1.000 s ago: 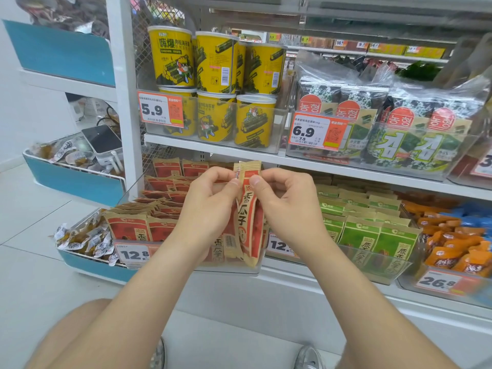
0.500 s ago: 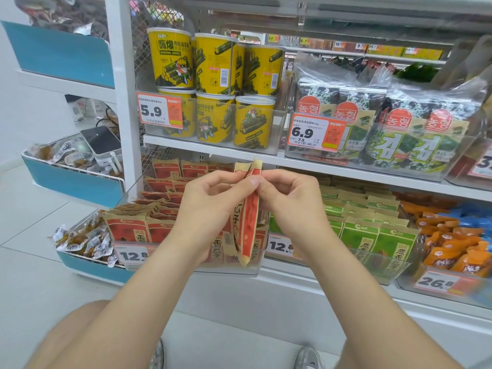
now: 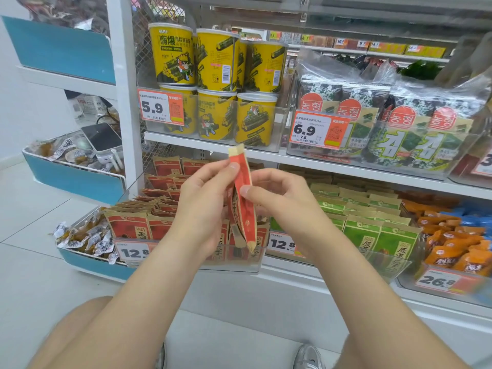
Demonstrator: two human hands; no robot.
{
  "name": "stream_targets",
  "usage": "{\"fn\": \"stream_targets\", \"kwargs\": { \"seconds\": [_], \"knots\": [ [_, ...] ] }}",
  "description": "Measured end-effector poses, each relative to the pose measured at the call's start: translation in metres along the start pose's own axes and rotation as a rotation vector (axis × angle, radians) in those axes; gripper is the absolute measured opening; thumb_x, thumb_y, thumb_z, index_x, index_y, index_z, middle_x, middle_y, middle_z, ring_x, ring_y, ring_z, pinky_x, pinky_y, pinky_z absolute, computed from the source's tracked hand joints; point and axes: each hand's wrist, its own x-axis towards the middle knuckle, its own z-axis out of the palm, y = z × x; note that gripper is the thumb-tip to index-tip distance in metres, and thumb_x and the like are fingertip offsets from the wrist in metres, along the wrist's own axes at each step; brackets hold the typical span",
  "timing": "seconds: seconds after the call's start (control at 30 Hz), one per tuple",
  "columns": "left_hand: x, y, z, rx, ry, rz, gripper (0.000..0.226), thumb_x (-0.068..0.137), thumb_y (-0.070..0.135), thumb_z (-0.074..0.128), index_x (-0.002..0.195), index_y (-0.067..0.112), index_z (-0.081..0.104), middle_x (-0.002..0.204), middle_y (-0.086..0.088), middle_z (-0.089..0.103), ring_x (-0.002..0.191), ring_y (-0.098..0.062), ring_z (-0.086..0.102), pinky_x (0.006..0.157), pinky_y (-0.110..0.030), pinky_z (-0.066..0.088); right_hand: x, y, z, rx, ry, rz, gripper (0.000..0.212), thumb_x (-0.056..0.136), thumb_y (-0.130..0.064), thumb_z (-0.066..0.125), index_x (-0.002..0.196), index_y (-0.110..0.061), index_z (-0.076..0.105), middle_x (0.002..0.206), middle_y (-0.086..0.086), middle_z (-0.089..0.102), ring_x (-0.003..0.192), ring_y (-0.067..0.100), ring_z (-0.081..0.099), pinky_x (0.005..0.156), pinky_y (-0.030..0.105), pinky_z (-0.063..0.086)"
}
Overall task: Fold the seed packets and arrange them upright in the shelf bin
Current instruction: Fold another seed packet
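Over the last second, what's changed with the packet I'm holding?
The red-and-tan paper seed packet has been folded narrower and now shows edge-on, its top poking above your fingers. Your right hand slid lower down it; your left hand still pinches near the top. The clear plastic shelf bin and its packets stayed put.

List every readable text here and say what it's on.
"5.9": yellow tubs' price tag
"6.9", "7.5": seaweed bin's price tag
"12.8": red seed packets' bin tag; green packets' bin tag
"26.8": orange pouches' bin tag
"嗨爆": yellow tub
"농형": seaweed pack
Fine print and barcodes: too small to read.
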Motion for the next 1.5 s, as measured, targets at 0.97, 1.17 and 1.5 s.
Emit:
{"fn": "stream_targets", "kwargs": {
  "seconds": [0.97, 1.17, 1.5],
  "knots": [
    [-0.001, 0.008, -0.014, 0.202, -0.342, -0.011, 0.053, 0.102, -0.002, 0.067, 0.151, 0.012, 0.057, 0.122, -0.007, 0.080, 0.114, -0.024, 0.077, 0.089, -0.036, 0.065, 0.009, 0.018, -0.004, -0.563, 0.180, -0.277, 0.032, 0.112, -0.037, 0.048, 0.081, -0.031, 0.049, 0.070, -0.007, 0.069, 0.076, 0.027, 0.068, 0.071, 0.047, 0.056],
    [0.000, 0.010, -0.015, 0.382, -0.207, 0.090, 0.030, 0.106, 0.026, 0.067, 0.136, 0.033, 0.070, 0.120, 0.004, 0.079, 0.099, -0.007, 0.078, 0.081, -0.032, 0.066, 0.009, 0.015, -0.003, -0.256, 0.049, -0.118, 0.028, 0.109, -0.044, 0.049, 0.093, -0.026, 0.062, 0.102, 0.016, 0.075, 0.101, 0.042, 0.072, 0.088, 0.064, 0.061],
    [0.005, 0.004, -0.023, 0.804, -0.076, 0.322, 0.050, 0.086, 0.032, 0.091, 0.125, 0.037, 0.061, 0.117, 0.020, 0.069, 0.096, -0.008, 0.077, 0.084, -0.037, 0.065, -0.004, -0.002, 0.002, -0.218, 0.080, 0.118, 0.040, 0.103, -0.036, 0.071, 0.094, 0.003, 0.074, 0.073, 0.019, 0.077, 0.065, 0.032, 0.079, 0.070, 0.053, 0.068]
  ]
}}
